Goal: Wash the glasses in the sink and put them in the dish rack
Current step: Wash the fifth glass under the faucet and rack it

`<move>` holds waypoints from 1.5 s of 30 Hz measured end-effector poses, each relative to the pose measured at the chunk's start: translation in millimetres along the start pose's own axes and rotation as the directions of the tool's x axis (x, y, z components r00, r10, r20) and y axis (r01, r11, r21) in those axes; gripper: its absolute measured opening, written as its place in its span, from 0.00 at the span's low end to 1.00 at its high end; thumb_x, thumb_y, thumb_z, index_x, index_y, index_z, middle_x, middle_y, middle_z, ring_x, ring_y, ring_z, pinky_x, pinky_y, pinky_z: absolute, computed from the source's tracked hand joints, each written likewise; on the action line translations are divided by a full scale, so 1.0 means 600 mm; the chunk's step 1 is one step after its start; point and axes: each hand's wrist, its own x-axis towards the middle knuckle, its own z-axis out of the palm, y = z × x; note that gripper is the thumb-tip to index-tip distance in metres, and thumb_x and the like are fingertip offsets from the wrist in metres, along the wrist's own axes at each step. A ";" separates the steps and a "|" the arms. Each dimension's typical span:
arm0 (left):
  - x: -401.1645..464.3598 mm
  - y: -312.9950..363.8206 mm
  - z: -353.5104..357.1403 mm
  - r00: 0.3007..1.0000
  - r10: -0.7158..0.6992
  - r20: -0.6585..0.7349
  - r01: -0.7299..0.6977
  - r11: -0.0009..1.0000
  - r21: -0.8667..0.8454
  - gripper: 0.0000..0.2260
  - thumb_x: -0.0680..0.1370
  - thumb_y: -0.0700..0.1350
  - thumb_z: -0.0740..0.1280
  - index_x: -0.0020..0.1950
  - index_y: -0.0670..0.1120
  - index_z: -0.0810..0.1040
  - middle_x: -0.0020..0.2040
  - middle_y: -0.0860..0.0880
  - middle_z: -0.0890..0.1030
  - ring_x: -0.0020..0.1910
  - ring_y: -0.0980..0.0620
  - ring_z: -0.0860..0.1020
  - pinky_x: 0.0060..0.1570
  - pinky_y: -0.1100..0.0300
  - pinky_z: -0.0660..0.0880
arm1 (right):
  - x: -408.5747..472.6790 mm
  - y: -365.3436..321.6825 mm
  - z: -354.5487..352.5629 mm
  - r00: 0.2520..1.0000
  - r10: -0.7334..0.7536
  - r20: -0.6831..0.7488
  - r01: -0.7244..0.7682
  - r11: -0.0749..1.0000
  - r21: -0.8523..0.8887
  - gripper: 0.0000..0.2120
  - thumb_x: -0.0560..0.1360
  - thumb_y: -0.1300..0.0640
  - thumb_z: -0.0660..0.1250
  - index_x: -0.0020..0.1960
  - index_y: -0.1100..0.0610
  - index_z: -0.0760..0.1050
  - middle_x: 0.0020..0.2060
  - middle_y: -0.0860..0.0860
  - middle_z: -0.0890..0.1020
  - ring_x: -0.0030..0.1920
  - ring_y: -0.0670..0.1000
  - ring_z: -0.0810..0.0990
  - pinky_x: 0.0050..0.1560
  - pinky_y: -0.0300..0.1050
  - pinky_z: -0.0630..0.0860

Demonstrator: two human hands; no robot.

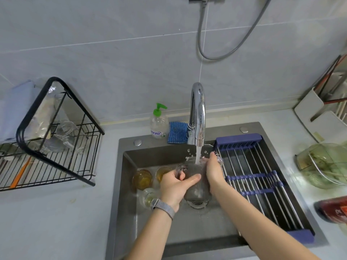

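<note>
Both hands curl round the wet glass (197, 182) under the tap (197, 117), left hand (173, 186) and right hand (214, 171) either side; slippery, it could drop onto the glasses (142, 179) just left of the left hand.

Unreadable label on soap bottle (158, 123)
</note>
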 end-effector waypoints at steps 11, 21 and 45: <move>0.038 0.008 -0.046 0.984 0.086 0.158 -0.114 0.977 0.180 0.24 0.55 0.54 0.83 0.42 0.43 0.80 0.42 0.47 0.84 0.45 0.51 0.82 0.53 0.44 0.80 | -0.023 -0.012 -0.058 0.919 0.123 0.376 -0.152 0.987 0.050 0.17 0.77 0.53 0.58 0.61 0.55 0.80 0.56 0.58 0.83 0.58 0.61 0.81 0.60 0.66 0.75; 0.025 0.000 -0.011 0.828 -0.335 0.449 0.546 0.663 -0.513 0.26 0.76 0.60 0.64 0.59 0.40 0.82 0.59 0.37 0.81 0.57 0.39 0.79 0.60 0.40 0.72 | -0.055 0.025 -0.006 0.993 -0.067 0.100 0.019 0.909 0.417 0.11 0.81 0.54 0.59 0.63 0.52 0.70 0.58 0.54 0.77 0.59 0.55 0.77 0.56 0.61 0.77; 0.090 0.015 -0.027 0.902 -0.328 0.281 0.391 0.896 -0.210 0.27 0.68 0.57 0.74 0.63 0.48 0.75 0.54 0.41 0.81 0.49 0.41 0.82 0.46 0.42 0.79 | -0.039 -0.033 -0.041 0.646 0.163 0.746 0.661 0.368 -0.654 0.27 0.72 0.60 0.73 0.69 0.54 0.71 0.61 0.45 0.78 0.63 0.48 0.76 0.64 0.38 0.72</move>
